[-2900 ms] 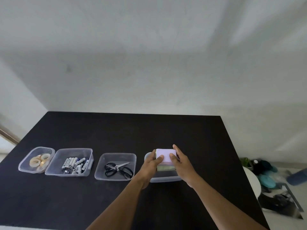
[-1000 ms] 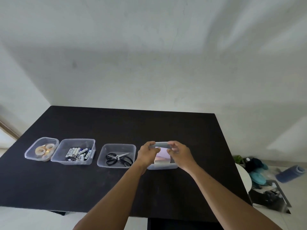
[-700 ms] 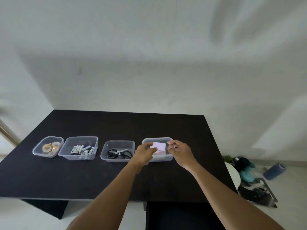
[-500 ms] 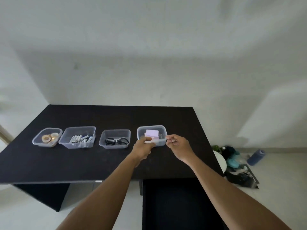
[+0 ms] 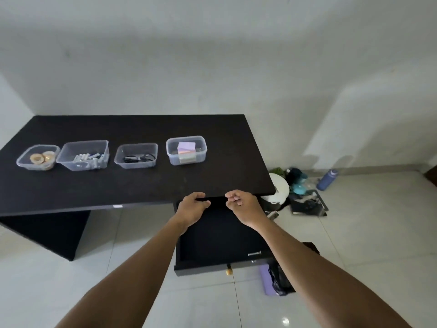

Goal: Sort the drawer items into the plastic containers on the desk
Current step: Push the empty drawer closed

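Observation:
Four clear plastic containers stand in a row on the black desk (image 5: 142, 185). From left to right they hold tape rolls (image 5: 39, 158), batteries (image 5: 88, 158), black scissors (image 5: 139, 158) and a stack of pastel sticky notes (image 5: 186, 148). The sticky-note container (image 5: 173, 157) is the rightmost. Below the desk's front edge the black drawer (image 5: 222, 242) is pulled out, and its inside looks bare. My left hand (image 5: 192, 207) hovers over the drawer's back with loosely curled fingers, holding nothing. My right hand (image 5: 243, 204) is beside it, fingers curled in, with nothing in it.
A gold knob (image 5: 228, 271) sticks out of the drawer front. On the tiled floor at the right lie a white round object (image 5: 281, 188), dark clutter (image 5: 307, 204) and a blue bottle (image 5: 327, 179). A purple item with a black bag (image 5: 275, 280) lies under the drawer's right corner.
Both hands let go of the sticky notes, left them in the rightmost container and drew back to the open drawer. My view pulled back and tilted down, so the drawer and floor show.

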Available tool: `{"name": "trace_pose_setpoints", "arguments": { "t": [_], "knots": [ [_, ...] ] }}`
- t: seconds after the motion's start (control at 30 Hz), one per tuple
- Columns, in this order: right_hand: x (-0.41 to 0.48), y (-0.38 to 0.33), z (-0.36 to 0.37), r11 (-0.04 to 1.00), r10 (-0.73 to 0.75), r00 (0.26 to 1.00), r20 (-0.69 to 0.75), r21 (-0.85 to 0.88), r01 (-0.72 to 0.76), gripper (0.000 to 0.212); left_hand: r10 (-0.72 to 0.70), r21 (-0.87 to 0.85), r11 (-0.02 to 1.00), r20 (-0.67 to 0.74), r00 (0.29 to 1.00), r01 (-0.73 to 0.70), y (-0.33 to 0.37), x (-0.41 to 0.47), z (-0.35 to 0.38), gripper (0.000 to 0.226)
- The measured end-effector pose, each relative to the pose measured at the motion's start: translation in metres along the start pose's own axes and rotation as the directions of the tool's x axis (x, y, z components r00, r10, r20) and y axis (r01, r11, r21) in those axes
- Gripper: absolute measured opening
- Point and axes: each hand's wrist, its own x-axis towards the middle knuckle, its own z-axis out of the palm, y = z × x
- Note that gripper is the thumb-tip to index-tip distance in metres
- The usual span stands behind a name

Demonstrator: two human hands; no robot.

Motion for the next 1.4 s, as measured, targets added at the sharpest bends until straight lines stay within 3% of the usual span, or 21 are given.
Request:
{"name": "trace_pose_setpoints", "arguments": {
  "t": [0.4,0.57,0.67,0.83,1.03,1.4],
  "knots": [
    [-0.036,0.132,-0.012,0.991,0.057,0.987,0.152,-0.126,-0.038,0.026,-0.103,0.144,0.984,-0.044,0.994,0.108,-0.095,-0.044,0.101,0.044],
    [-0.041,0.172,0.011,0.987,0.088,0.980,0.181,-0.145,-0.062,0.032,-0.049,0.379,0.923,-0.041,0.998,0.061,-0.132,-0.046,0.111,0.054],
    [-0.043,0.188,0.026,0.980,0.127,0.969,0.212,-0.178,-0.089,0.043,0.007,0.567,0.824,-0.012,1.000,0.001,-0.145,-0.039,0.111,0.058],
    [-0.047,0.205,0.038,0.941,0.088,0.966,0.242,-0.337,-0.001,0.054,0.055,0.676,0.733,0.059,0.997,-0.081,-0.161,-0.025,0.109,0.058],
    [-0.044,0.222,0.042,0.918,-0.033,0.974,0.226,-0.378,0.119,0.034,0.158,0.703,0.690,0.084,0.984,-0.171,-0.173,-0.015,0.105,0.036],
    [-0.042,0.218,0.039,0.810,-0.188,0.947,0.262,-0.504,0.300,0.032,0.233,0.747,0.623,0.106,0.967,-0.232,-0.168,-0.014,0.099,0.034]
  ]
}}
